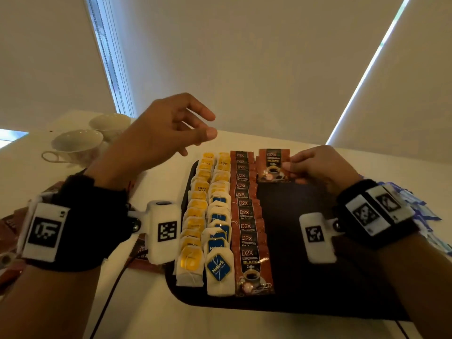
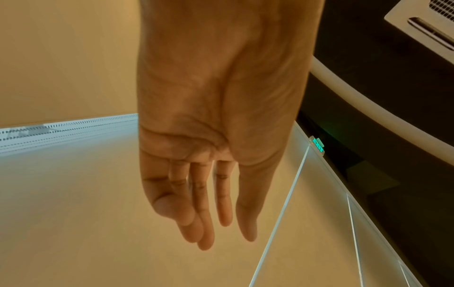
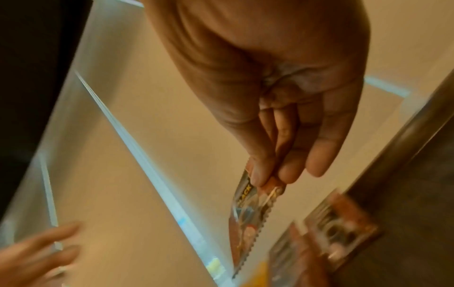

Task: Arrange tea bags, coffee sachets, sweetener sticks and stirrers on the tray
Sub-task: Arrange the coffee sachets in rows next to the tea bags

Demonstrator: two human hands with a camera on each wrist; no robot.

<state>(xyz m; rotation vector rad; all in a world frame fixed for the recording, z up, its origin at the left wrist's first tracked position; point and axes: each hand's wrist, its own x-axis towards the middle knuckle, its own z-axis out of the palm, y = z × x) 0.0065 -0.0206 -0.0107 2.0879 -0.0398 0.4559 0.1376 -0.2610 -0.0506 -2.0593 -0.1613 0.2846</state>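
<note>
A: Coffee sachet [image 1: 274,165]: location?
B: Far end of tray [image 1: 318,285], starting a second sachet column; right hand [image 1: 320,167] pinches its edge.
A: Left hand [image 1: 156,138]?
B: Raised, fingers relaxed, empty.
A: Next?
B: Probably lay it flat, aligned beside the first sachet row [image 1: 248,216].

My right hand [image 1: 320,167] pinches a coffee sachet [image 1: 275,165] at the far end of a dark tray [image 1: 318,285], beside a row of coffee sachets [image 1: 247,216] and two rows of tea bags [image 1: 208,216]. My left hand [image 1: 161,135] hovers empty, fingers loose, above the tray's far left corner.
</note>
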